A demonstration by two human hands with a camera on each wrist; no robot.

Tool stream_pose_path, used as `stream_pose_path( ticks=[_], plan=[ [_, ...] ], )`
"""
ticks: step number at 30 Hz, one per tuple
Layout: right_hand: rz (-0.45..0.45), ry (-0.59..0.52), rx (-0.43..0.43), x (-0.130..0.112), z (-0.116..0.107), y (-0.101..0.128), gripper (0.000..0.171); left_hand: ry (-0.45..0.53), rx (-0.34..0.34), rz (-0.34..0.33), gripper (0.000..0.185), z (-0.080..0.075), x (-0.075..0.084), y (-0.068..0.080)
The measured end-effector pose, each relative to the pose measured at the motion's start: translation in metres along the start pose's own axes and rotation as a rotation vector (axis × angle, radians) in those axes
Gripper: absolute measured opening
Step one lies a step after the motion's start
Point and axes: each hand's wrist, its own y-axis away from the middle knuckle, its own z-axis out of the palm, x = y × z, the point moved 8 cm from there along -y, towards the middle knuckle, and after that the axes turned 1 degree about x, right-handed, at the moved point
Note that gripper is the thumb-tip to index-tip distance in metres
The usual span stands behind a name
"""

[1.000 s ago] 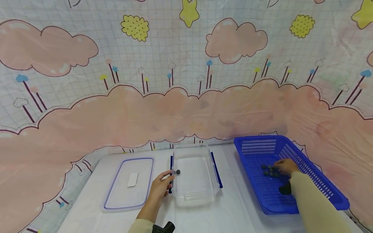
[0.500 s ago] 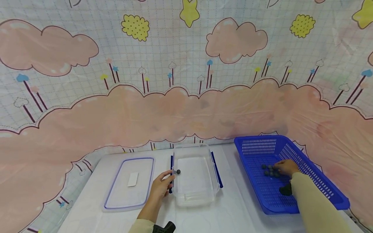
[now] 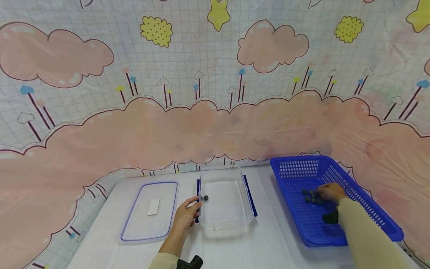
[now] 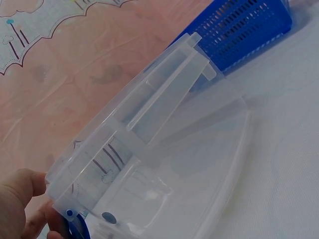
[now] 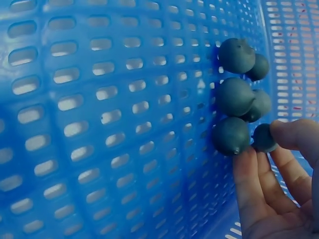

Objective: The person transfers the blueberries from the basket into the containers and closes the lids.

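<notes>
From the head view, almost nothing is changing since the earlier frames: the left hand [image 3: 186, 217] is still gripping the clear container [image 3: 226, 203] rim on the desk [image 3: 268, 246], and the right hand [image 3: 330, 192] is staying inside the blue basket [image 3: 369, 216].

At the left wrist, the fingers [image 4: 17, 191] are curling round the container's edge, one dark ball [image 4: 108, 217] lying inside.

At the right wrist, the fingertips [image 5: 294, 134] are pinching a small ball [image 5: 263, 138] in the cluster of dark balls [image 5: 234, 94].
</notes>
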Motion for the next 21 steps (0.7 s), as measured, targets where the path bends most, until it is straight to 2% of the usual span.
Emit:
stream_pose_path(
  ticks=[9, 14, 21],
  plan=[
    [0.071, -0.094, -0.043, -0.007, -0.003, 0.006, 0.047, -0.004, -0.004, -0.005, 0.042, 0.0, 0.001, 0.0],
    [0.025, -0.141, -0.099, -0.023, 0.0, 0.008, 0.053, 0.004, -0.008, -0.002, 0.042, 0.0, 0.001, 0.0],
    [0.001, -0.271, -0.145, -0.041, 0.009, 0.007, 0.058, 0.014, -0.009, -0.002, 0.041, 0.0, -0.001, -0.001]
  ],
)
